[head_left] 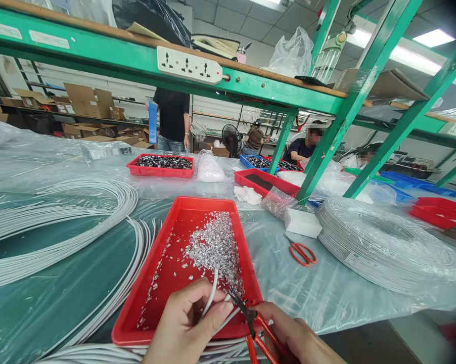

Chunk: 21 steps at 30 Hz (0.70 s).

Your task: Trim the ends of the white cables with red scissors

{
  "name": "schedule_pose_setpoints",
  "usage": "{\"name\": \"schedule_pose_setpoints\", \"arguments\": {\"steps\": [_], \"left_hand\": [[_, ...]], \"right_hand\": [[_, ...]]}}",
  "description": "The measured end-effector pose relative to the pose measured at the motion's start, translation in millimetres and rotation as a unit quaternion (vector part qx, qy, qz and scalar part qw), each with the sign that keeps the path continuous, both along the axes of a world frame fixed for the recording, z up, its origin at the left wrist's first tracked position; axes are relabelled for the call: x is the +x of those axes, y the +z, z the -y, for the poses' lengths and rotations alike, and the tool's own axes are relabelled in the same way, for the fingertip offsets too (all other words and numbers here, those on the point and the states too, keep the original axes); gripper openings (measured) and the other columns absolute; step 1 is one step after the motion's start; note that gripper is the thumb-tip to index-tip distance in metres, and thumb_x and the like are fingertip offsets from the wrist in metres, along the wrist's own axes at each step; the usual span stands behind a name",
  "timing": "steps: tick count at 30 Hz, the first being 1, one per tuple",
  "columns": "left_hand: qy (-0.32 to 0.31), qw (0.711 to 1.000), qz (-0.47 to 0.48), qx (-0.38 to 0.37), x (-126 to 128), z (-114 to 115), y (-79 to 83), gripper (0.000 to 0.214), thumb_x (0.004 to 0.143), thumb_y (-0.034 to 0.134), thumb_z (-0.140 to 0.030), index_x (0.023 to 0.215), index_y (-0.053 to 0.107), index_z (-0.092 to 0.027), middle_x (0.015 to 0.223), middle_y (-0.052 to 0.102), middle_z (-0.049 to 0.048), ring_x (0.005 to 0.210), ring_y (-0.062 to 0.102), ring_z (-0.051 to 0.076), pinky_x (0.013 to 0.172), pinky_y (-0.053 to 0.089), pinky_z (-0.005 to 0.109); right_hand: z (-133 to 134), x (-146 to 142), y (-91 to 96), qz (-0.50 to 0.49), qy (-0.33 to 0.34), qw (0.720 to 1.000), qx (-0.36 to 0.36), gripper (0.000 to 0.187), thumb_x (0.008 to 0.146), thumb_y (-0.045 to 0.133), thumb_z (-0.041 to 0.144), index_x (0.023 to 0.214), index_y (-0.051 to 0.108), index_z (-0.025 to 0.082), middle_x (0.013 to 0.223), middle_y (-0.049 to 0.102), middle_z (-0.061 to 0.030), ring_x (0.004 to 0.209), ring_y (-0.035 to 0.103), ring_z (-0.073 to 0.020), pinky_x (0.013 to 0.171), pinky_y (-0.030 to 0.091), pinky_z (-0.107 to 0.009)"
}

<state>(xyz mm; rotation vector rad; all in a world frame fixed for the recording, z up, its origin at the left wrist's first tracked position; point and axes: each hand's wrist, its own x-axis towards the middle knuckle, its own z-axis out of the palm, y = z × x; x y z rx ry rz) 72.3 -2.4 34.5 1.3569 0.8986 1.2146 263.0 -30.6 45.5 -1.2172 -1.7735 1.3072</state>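
Observation:
My left hand [188, 323] is closed on a thin white cable [213, 289], pinching it over the near end of a red tray [175, 222]. My right hand [294, 336] grips red-handled scissors [251, 318], whose dark blades sit against the cable right by my left fingers. A heap of small silvery scraps [216, 247] lies in the tray just beyond the cable's tip. More white cable runs under both hands along the tray's near edge.
Long white cables [61, 227] loop across the plastic-covered table on the left. A large cable coil [387, 245], a second pair of red scissors [302, 253] and a small white box [302, 222] lie to the right. Further trays, green shelf posts and other people are behind.

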Motion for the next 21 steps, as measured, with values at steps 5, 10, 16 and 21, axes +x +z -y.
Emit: {"name": "schedule_pose_setpoints", "arguments": {"steps": [5, 10, 16, 21], "left_hand": [[0.037, 0.997, -0.003, 0.062, 4.0, -1.9, 0.9, 0.014, 0.072, 0.064, -0.024, 0.062, 0.063, -0.015, 0.054, 0.046, -0.0016, 0.049, 0.035, 0.012, 0.046, 0.029, 0.016], [0.005, 0.992, 0.128, 0.006, -5.7, -2.4, 2.1, 0.024, 0.072, 0.079, -0.036, 0.067, 0.065, -0.016, 0.057, 0.046, -0.0017, 0.042, 0.03, 0.007, 0.04, 0.025, 0.012], [0.05, 0.987, 0.146, -0.048, -14.2, 7.3, 11.4, 0.039, 0.064, 0.084, -0.047, 0.067, 0.064, -0.014, 0.049, 0.04, -0.0037, 0.038, 0.027, 0.005, 0.038, 0.021, 0.01], [0.028, 0.999, 0.001, 0.044, -6.0, 7.7, 9.9, 0.018, 0.074, 0.068, -0.028, 0.063, 0.062, -0.015, 0.054, 0.046, -0.0012, 0.049, 0.036, 0.012, 0.046, 0.027, 0.016]], "right_hand": [[-4.7, -1.5, 4.6, 0.044, 0.021, 0.999, -0.011, 0.027, 0.072, 0.052, 0.023, 0.099, 0.056, 0.021, 0.053, 0.042, 0.0054, 0.048, 0.034, -0.0075, 0.044, 0.028, -0.016], [-4.6, -0.5, 5.2, 0.085, 0.01, 0.996, 0.036, 0.049, 0.066, 0.061, 0.025, 0.113, 0.049, 0.017, 0.066, 0.053, -0.0001, 0.058, 0.046, -0.0128, 0.058, 0.04, -0.022], [-15.2, -6.9, -4.2, -0.134, -0.097, 0.986, 0.027, 0.046, 0.077, 0.056, 0.042, 0.113, 0.044, 0.016, 0.07, 0.051, -0.0011, 0.06, 0.047, -0.0118, 0.066, 0.042, -0.026], [-14.5, -26.8, 14.0, -0.201, -0.078, 0.976, 0.002, 0.035, 0.07, 0.067, 0.04, 0.087, 0.055, 0.013, 0.045, 0.029, 0.0105, 0.04, 0.019, -0.0021, 0.039, 0.019, -0.015]]}}
